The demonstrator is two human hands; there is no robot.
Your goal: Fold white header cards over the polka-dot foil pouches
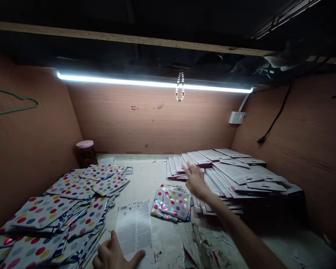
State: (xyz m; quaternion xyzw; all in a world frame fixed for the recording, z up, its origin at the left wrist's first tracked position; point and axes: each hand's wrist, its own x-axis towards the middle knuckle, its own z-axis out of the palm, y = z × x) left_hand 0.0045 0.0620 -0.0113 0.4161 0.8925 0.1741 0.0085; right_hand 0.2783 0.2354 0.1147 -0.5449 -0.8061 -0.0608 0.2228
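Observation:
At the bottom of the view is my left hand [116,256], thumb spread away from its partly curled fingers. It is at the near end of a white printed card [136,224] with a barcode; I cannot tell whether it touches the card. My right hand [196,181] reaches out with fingers apart, over the near left part of the stacked white flat packages [240,173]. It appears to hold nothing. Between the hands sits a small pile of folded polka-dot pieces [176,203] in shiny clear wrapping.
Many polka-dot pieces [72,194] are heaped on the left. Behind them stands a jar with a pink lid [84,144]. A lit tube [156,84] and a bead string [180,87] hang above. The near table surface [170,243] is worn and peeling.

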